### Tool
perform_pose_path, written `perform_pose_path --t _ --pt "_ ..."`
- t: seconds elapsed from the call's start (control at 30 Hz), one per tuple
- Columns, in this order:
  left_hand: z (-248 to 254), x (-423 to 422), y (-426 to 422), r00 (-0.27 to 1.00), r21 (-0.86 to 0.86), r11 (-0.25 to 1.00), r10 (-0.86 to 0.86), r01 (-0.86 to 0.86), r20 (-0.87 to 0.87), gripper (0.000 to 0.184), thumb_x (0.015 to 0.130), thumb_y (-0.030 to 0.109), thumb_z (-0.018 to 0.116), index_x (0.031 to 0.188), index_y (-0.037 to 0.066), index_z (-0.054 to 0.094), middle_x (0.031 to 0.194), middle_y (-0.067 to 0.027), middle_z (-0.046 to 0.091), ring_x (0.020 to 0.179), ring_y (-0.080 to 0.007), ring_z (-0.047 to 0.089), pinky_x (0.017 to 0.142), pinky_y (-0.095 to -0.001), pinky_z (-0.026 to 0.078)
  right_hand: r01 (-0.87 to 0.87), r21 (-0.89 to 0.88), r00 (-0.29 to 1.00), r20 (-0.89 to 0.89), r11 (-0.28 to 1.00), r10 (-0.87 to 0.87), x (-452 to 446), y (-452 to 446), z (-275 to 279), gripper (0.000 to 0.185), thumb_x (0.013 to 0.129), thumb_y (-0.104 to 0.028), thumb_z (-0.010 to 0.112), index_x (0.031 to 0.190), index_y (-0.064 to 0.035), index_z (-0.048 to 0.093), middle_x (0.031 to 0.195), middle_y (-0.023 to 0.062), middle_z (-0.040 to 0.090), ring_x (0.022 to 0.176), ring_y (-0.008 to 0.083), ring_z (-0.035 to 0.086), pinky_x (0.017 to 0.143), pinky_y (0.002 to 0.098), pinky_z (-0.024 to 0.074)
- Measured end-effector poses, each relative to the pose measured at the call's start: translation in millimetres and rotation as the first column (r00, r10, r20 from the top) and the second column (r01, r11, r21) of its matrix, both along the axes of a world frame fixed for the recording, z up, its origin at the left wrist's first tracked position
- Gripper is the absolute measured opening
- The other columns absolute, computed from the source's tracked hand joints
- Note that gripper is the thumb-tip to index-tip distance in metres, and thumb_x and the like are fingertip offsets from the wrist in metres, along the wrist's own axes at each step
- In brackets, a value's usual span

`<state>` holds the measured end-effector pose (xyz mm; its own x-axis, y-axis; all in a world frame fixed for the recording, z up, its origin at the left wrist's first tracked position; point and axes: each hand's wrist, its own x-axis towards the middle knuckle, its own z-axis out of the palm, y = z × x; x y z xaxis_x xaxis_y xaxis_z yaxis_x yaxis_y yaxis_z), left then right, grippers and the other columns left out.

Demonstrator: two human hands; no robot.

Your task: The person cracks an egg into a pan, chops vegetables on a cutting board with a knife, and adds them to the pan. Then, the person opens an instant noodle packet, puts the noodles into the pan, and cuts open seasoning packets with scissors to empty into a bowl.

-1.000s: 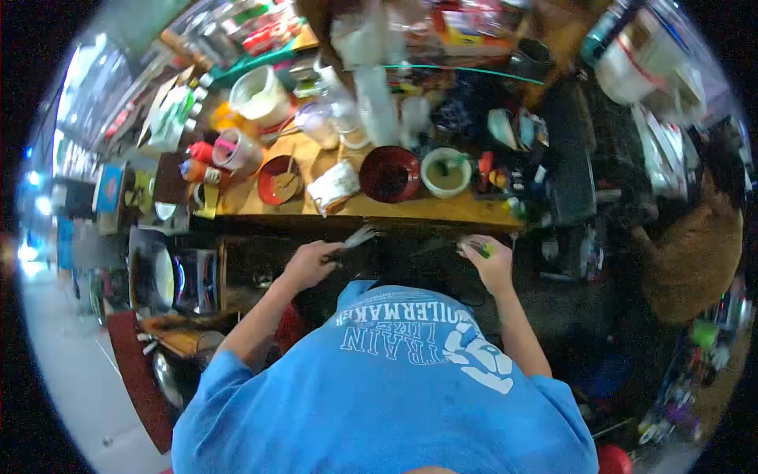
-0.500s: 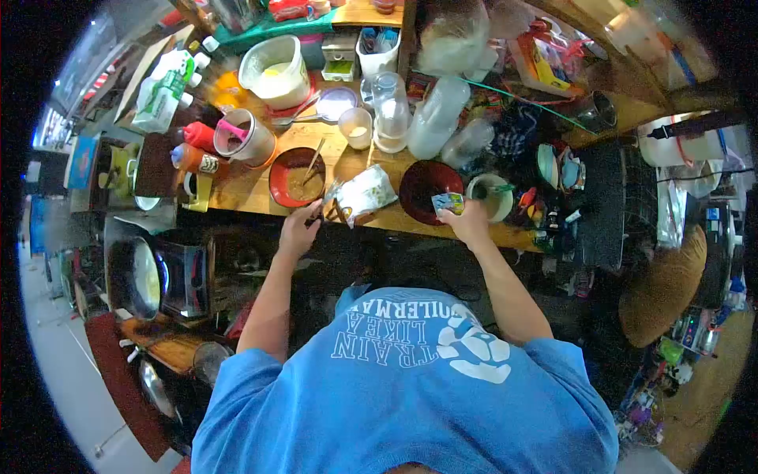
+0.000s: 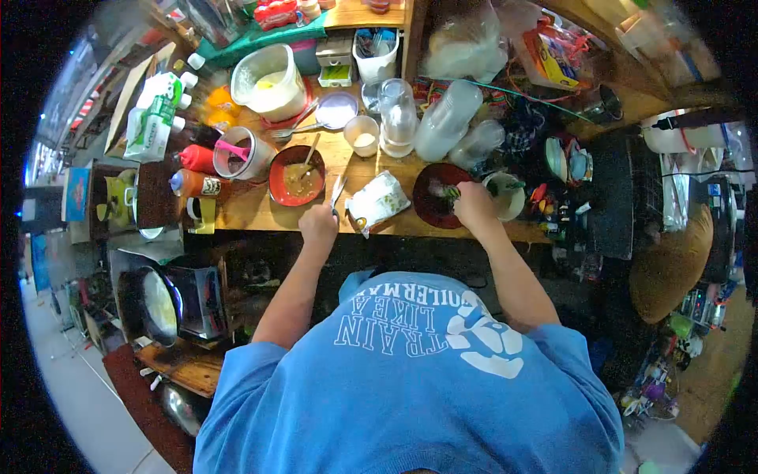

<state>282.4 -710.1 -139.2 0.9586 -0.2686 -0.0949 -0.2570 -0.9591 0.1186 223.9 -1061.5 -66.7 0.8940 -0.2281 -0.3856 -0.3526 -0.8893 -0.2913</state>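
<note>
Near the counter's front edge, my left hand (image 3: 319, 223) is closed around scissors (image 3: 338, 192), whose blades point up and away. Just right of them lies a white patterned packet (image 3: 379, 201). Over the right red bowl (image 3: 430, 186), which looks dark inside, my right hand (image 3: 475, 205) pinches a small green-and-silver packet (image 3: 449, 191). The left red bowl (image 3: 298, 180) holds brown contents and a wooden-handled utensil. Beside my right hand is a pale tub (image 3: 505, 195) with something green in it, partly covered by the hand.
A pinkish tub (image 3: 243, 155) with a pink handle, a red bottle (image 3: 196, 159) and an orange bottle (image 3: 193, 183) stand at the left. Behind are a large white container (image 3: 269, 83), a cup (image 3: 362, 136) and clear jars (image 3: 397, 118). A pan (image 3: 158, 305) is at lower left.
My left hand has moved right, and the scissors in it now point upward. My right hand and its small packet have shifted slightly up over the right bowl.
</note>
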Motion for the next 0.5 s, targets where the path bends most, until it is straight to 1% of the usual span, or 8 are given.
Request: perform_pose_path --t 0.1,0.17,0.27,0.3,0.33,0.4,0.43,0.5 --pt "-4.3 14.6 -8.8 0.998 -0.047 0.998 -0.045 0.048 0.053 0.014 0.080 0.017 0.062 0.073 0.005 0.065 0.070 -0.0172 0.064 0.067 -0.0370 0.066 0.058 -0.0488 0.053 0.078 0.088 0.997 -0.026 0.993 -0.076 2.5 0.8 7.4 0.024 0.083 -0.007 0.064 0.106 0.0003 0.068 0.105 0.0235 0.068 0.100 0.0412 0.064 0.089 0.0495 0.0513" --pt "-6.2 17.1 -3.8 0.998 -0.068 0.996 -0.062 0.060 -0.017 0.012 0.079 0.016 0.063 0.075 0.005 0.066 0.070 -0.0178 0.064 0.067 -0.0378 0.066 0.059 -0.0489 0.053 0.013 0.050 0.990 0.139 0.999 -0.020 -2.5 -1.8 -6.0 0.021 0.085 -0.008 0.061 0.103 -0.0011 0.070 0.099 0.0236 0.069 0.097 0.0412 0.065 0.087 0.0502 0.0516" --pt "50.3 17.2 -29.2 0.990 -0.057 0.991 -0.121 0.117 -0.077 0.008 0.078 0.011 0.064 0.079 0.005 0.067 0.073 -0.0197 0.065 0.068 -0.0395 0.066 0.062 -0.0488 0.053 -0.079 0.027 0.996 0.032 0.996 0.078 1.5 -6.3 1.7 0.020 0.086 -0.008 0.058 0.100 -0.0022 0.071 0.095 0.0224 0.069 0.093 0.0409 0.066 0.084 0.0498 0.0523" --pt "73.8 12.4 -48.4 0.985 -0.218 0.966 -0.156 0.138 -0.069 0.007 0.078 0.010 0.064 0.079 0.004 0.067 0.075 -0.0204 0.066 0.071 -0.0399 0.066 0.063 -0.0491 0.053 -0.120 -0.008 0.984 0.133 0.993 0.120 -0.7 -7.4 -9.9 0.019 0.085 -0.007 0.056 0.096 -0.0021 0.071 0.090 0.0216 0.069 0.090 0.0400 0.066 0.080 0.0492 0.0528" --pt "84.6 2.6 -67.6 0.981 -0.371 0.917 -0.185 0.149 -0.063 0.006 0.078 0.009 0.064 0.080 0.004 0.067 0.077 -0.0212 0.066 0.073 -0.0402 0.066 0.065 -0.0495 0.053 -0.107 -0.007 0.986 0.126 0.994 0.107 -2.6 -6.5 -5.8 0.019 0.085 -0.007 0.056 0.096 -0.0021 0.071 0.090 0.0216 0.069 0.090 0.0400 0.066 0.080 0.0492 0.0528" --pt "84.8 -4.2 -122.2 0.952 -0.703 0.670 -0.305 0.238 0.032 0.010 0.079 0.013 0.068 0.084 0.004 0.069 0.082 -0.0187 0.068 0.080 -0.0408 0.066 0.072 -0.0461 0.054 -0.242 0.033 0.958 0.166 0.970 0.234 1.8 -2.6 7.3 0.018 0.084 -0.006 0.056 0.095 -0.0015 0.071 0.089 0.0218 0.069 0.088 0.0395 0.066 0.078 0.0490 0.0527" --pt "62.4 -1.3 -153.6 0.912 -0.655 0.676 -0.408 0.338 0.050 0.013 0.079 0.013 0.069 0.088 0.004 0.070 0.083 -0.0197 0.068 0.080 -0.0405 0.066 0.072 -0.0454 0.054 -0.272 0.045 0.916 0.317 0.961 0.244 -3.0 -2.0 -2.1 0.018 0.082 -0.005 0.056 0.092 -0.0008 0.070 0.087 0.0222 0.068 0.087 0.0402 0.066 0.078 0.0497 0.0521" --pt "21.6 11.0 -183.9 0.855 -0.609 0.661 -0.516 0.439 0.056 0.016 0.079 0.012 0.069 0.093 0.004 0.071 0.083 -0.0208 0.069 0.080 -0.0403 0.067 0.071 -0.0447 0.054 -0.275 0.033 0.927 0.274 0.961 0.256 -0.1 -2.0 -7.7 0.018 0.080 -0.005 0.056 0.092 -0.0007 0.069 0.088 0.0219 0.068 0.087 0.0403 0.066 0.078 0.0496 0.0521"
